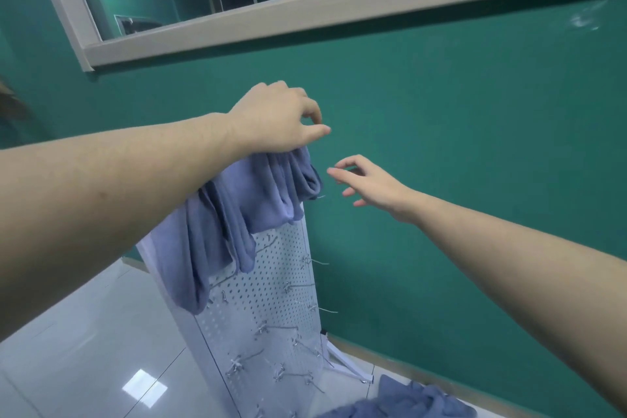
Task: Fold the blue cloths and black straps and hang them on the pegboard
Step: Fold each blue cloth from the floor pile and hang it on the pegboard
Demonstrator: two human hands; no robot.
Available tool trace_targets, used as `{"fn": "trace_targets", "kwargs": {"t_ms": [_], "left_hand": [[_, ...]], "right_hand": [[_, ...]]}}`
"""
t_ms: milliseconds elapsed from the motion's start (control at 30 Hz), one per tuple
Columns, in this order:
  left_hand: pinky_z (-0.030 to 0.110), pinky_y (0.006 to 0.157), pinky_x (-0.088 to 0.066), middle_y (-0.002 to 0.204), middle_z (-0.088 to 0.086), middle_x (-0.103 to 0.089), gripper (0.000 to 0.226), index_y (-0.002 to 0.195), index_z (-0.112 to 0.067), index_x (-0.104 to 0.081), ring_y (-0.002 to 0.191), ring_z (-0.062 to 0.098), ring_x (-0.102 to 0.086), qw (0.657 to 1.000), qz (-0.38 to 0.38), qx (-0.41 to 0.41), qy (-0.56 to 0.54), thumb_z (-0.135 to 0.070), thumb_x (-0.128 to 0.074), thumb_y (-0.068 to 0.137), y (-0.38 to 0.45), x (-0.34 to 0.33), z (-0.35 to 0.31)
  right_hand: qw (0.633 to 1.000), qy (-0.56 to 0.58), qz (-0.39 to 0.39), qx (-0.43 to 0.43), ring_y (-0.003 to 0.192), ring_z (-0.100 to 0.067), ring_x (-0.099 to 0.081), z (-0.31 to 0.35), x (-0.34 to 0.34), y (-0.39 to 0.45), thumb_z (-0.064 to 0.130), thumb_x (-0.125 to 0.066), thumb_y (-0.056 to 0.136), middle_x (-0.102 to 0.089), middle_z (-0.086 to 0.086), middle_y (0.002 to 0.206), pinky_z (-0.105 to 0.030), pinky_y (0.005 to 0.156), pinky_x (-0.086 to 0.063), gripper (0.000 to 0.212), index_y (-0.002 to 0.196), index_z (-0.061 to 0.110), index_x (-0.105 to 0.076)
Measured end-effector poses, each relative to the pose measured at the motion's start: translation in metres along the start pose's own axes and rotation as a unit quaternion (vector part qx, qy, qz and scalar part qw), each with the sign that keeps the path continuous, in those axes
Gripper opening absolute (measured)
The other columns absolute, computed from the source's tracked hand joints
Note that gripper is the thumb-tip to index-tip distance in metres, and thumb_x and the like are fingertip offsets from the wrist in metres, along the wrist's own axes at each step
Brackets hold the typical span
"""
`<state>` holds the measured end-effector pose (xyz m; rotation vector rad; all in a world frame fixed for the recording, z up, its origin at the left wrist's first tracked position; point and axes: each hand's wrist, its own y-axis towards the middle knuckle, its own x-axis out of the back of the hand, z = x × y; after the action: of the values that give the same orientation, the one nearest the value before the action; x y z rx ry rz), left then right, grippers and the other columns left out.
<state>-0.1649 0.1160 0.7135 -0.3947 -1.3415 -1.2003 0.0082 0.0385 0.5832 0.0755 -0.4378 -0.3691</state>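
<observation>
Up at the top edge of the pegboard [271, 285], right under your left hand [276, 119], is where the action is — you're in the hanging step with one blue cloth [237, 214]. That grip looks curled over the bunched top of the cloth, holding it at the board's upper right corner, and the rest drapes down over the perforated face. I can't tell whether it's actually caught on a hook [319, 196] yet; one wire hook pokes out just below the bunch. Your right hand [369, 183] is released, fingers loose, hovering just beside the cloth's right side without touching.

Next move, I'd guess: get that bunch seated on the hook — and straighten it, since it hangs pretty rumpled. Below your right arm there's another pile of blue cloths [407, 399] on the floor, so the job's far from done.
</observation>
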Motion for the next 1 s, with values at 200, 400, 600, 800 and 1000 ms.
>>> {"fn": "trace_targets", "kwargs": {"t_ms": [200,400,600,800,1000], "left_hand": [[0.038,0.098,-0.043,0.126,-0.005,-0.062,0.037,0.117,-0.036,-0.066,0.12,0.022,-0.053,0.996,0.066,-0.055,-0.018,-0.058,-0.046,0.096,-0.017,-0.032,-0.085],[0.033,0.085,-0.048,0.12,-0.009,-0.065,0.037,0.115,-0.038,-0.065,0.113,0.018,-0.06,0.98,0.178,-0.056,-0.071,-0.063,-0.046,0.095,-0.029,-0.098,-0.159],[0.033,0.091,-0.049,0.127,-0.008,-0.064,0.039,0.12,-0.035,-0.063,0.117,0.018,-0.059,0.952,0.269,-0.057,-0.137,-0.062,-0.047,0.095,-0.045,-0.206,-0.212],[0.036,0.099,-0.047,0.134,-0.006,-0.058,0.041,0.133,-0.031,-0.056,0.122,0.019,-0.056,0.919,0.324,-0.053,-0.218,-0.051,-0.052,0.098,-0.074,-0.338,-0.264],[0.036,0.093,-0.05,0.133,-0.001,-0.061,0.034,0.128,-0.027,-0.059,0.116,0.023,-0.059,0.876,0.369,-0.016,-0.308,-0.039,-0.058,0.095,-0.108,-0.469,-0.312]], "right_hand": [[0.995,-0.081,-0.047,-0.041,0.082,-0.014,-0.06,-0.043,0.048,-0.067,0.031,-0.063,0.096,-0.062,0.0,0.101,-0.028,0.07,-0.051,0.025,0.119,0.021,-0.057],[0.985,-0.119,-0.065,-0.106,0.079,-0.018,-0.058,-0.109,0.083,-0.126,0.029,-0.066,0.094,-0.063,-0.001,0.092,-0.034,0.073,-0.053,0.019,0.111,0.023,-0.06],[0.972,-0.126,-0.063,-0.186,0.077,-0.02,-0.055,-0.2,0.091,-0.164,0.025,-0.064,0.094,-0.063,-0.001,0.09,-0.031,0.068,-0.049,0.014,0.108,0.02,-0.063],[0.951,-0.104,-0.04,-0.288,0.081,-0.022,-0.055,-0.321,0.071,-0.184,0.017,-0.06,0.096,-0.061,-0.008,0.094,-0.027,0.061,-0.046,0.017,0.112,0.012,-0.063],[0.924,-0.091,-0.015,-0.371,0.077,-0.02,-0.056,-0.454,0.03,-0.192,0.017,-0.061,0.095,-0.064,-0.003,0.09,-0.029,0.067,-0.047,0.012,0.106,0.018,-0.066]]}}
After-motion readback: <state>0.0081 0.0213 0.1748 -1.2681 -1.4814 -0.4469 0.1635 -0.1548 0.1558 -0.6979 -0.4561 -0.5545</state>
